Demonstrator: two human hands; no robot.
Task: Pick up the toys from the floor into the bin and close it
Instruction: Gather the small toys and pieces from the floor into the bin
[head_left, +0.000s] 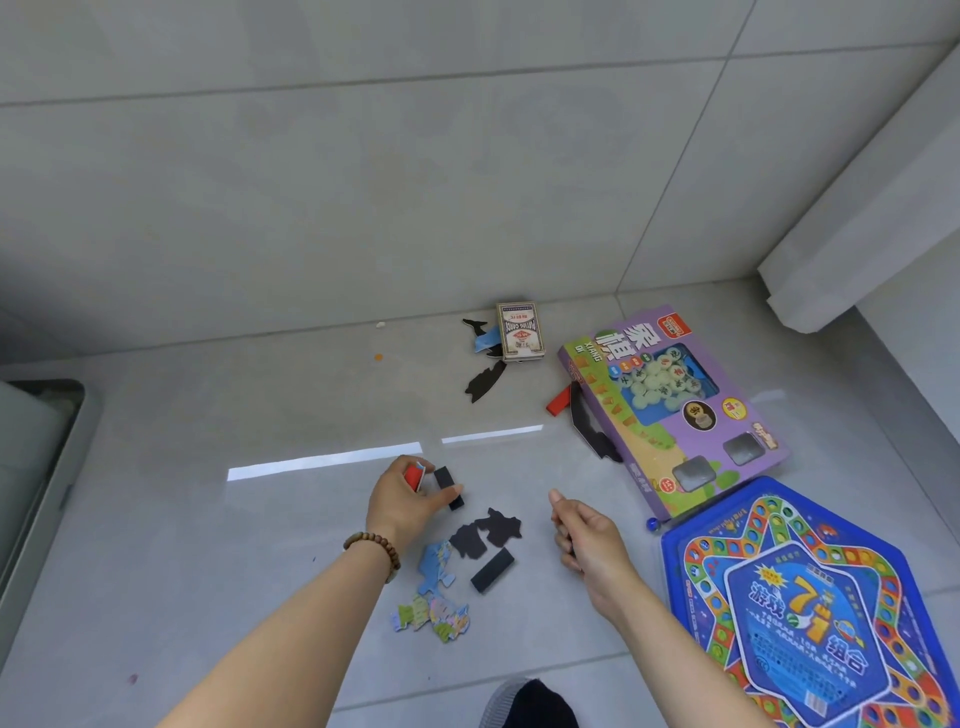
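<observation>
On floor nearest me, puzzle pcs & long black block. R grip curled, contents unclear. L grip pinches red pc, thumb at small black block: best rake it in, then bin far left.

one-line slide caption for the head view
Left hand holds a red piece near a purple chess box on the floor.

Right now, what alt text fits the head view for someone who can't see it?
A left hand grips a red piece and touches a black block on a grey tiled floor, the right hand curled beside it. Around them lie puzzle pieces, a card box, a purple chess box and a blue game board.
</observation>
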